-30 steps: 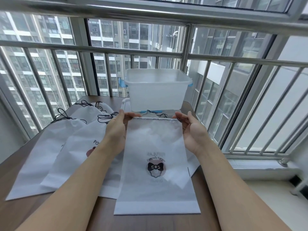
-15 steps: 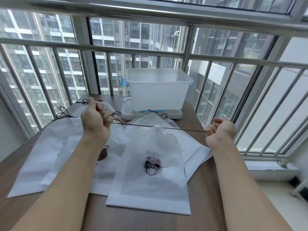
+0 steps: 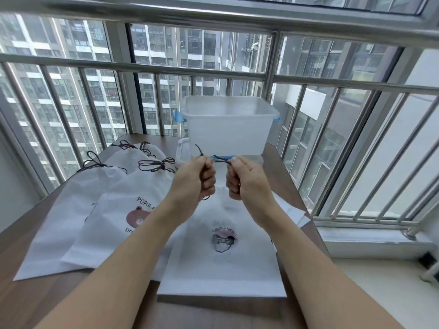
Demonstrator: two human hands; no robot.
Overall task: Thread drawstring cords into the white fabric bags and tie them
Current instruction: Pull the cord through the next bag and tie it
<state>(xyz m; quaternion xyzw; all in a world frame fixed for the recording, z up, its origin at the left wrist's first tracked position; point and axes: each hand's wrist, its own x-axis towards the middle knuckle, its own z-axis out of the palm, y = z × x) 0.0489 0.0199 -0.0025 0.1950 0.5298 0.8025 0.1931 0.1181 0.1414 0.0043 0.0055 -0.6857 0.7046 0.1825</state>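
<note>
Two fists, left hand (image 3: 193,179) and right hand (image 3: 247,179), each grip a dark cord (image 3: 201,151) end above the front bag (image 3: 223,255); three tied bags (image 3: 111,224) lie left on one table (image 3: 14,298).

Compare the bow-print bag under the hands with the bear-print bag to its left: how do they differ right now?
The bear-print bag has its dark cord tied in a bow at the gathered mouth; the bow-print bag's cord ends are held by the left hand and right hand, untied. The bear-print bag reads POPULA above a brown bear; the bow-print bag reads "Especially for you" above a bow. The bow-print bag overlaps the bear-print bag's edge. Both are white fabric, lying on the wooden table.
</note>
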